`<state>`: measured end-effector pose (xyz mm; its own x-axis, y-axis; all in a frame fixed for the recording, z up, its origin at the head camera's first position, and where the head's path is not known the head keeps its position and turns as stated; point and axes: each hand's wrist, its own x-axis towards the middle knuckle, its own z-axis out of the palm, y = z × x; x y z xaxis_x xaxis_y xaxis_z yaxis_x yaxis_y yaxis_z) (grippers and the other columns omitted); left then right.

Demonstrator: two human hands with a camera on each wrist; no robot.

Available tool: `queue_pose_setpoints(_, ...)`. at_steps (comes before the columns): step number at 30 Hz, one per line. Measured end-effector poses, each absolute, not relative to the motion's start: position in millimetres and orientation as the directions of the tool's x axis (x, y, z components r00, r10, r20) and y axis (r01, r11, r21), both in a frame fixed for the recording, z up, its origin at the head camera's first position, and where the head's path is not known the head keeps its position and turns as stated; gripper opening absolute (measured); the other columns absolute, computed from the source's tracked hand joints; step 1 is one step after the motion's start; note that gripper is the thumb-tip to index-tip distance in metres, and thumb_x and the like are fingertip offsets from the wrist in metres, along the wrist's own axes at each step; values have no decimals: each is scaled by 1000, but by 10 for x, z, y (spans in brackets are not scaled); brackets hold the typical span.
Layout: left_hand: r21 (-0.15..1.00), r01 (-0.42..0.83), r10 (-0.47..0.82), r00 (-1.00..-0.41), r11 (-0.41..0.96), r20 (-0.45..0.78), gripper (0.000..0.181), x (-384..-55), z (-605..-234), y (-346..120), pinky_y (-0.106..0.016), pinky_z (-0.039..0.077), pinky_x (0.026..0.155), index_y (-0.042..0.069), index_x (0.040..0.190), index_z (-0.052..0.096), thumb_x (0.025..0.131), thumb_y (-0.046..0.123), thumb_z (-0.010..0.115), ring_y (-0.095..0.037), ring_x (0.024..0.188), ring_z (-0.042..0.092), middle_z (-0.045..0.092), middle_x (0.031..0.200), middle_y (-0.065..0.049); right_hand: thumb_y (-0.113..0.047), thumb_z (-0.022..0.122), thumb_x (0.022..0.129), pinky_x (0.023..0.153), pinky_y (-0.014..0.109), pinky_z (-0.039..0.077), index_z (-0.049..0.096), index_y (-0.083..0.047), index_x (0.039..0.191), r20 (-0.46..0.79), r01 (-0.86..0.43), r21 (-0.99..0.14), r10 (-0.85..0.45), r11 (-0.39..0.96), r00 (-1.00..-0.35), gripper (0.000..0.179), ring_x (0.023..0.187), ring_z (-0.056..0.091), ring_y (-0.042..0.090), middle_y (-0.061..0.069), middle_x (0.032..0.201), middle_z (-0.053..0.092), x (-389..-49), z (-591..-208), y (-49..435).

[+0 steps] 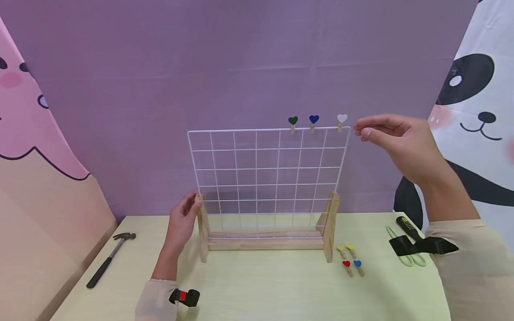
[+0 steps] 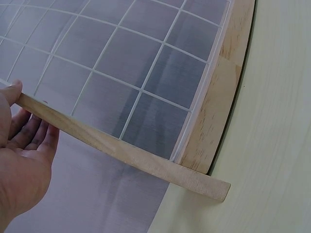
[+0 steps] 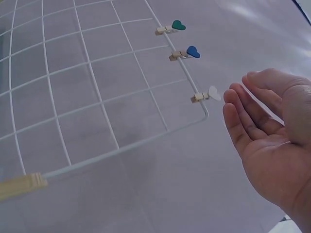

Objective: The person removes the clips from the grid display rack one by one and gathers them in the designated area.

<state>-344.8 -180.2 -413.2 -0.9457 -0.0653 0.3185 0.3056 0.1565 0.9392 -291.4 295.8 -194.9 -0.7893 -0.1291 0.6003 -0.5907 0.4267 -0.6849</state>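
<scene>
White rack (image 1: 277,168) clipping seems in hand: right hand (image 1: 403,142) empty, fingers loose; left hand (image 1: 181,223) pinching the stand (image 1: 265,244). Continuing likely calls for picking up the red clip (image 1: 347,268).

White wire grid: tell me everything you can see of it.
The white wire grid is rectangular, with thin, metal-looking bars, upright in a wooden stand. A green heart clip, dark blue heart clip and white heart clip grip its top edge, toward the right. The right hand is apart from it.
</scene>
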Motion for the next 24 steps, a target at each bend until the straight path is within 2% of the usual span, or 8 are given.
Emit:
queue_pose_setpoints(11, 946, 285, -63, -953, 155, 298, 50, -3442, -4146, -1829, -1, 44, 96, 12, 152, 49, 106, 28, 60, -22, 141, 51, 56, 151, -11, -15, 69, 100, 95, 7, 51, 70, 0, 126, 603, -612, -711, -147, 346, -784, 31, 107, 69, 11, -2, 115, 75, -3019, -1757, 2746)
queue_pose_setpoints(20, 942, 298, -71, -948, 157, 311, 49, -3449, -4126, -1813, -4, 46, 96, 13, 151, 50, 106, 29, 60, -10, 128, 55, 58, 148, -10, -14, 73, 97, 96, 10, 51, 70, 5, 122, 596, -619, -759, -166, 200, -785, 32, 107, 68, 15, 2, 112, 76, -3100, -1600, 2628)
queue_pose_setpoints(24, 944, 290, -74, -950, 156, 304, 49, -3446, -4121, -1809, -4, 46, 97, 12, 151, 51, 106, 28, 60, -11, 129, 55, 59, 148, -10, -10, 74, 95, 95, 13, 53, 71, 5, 119, 595, -619, -773, -180, 139, -783, 29, 104, 69, 15, 3, 110, 77, -3142, -1563, 2553)
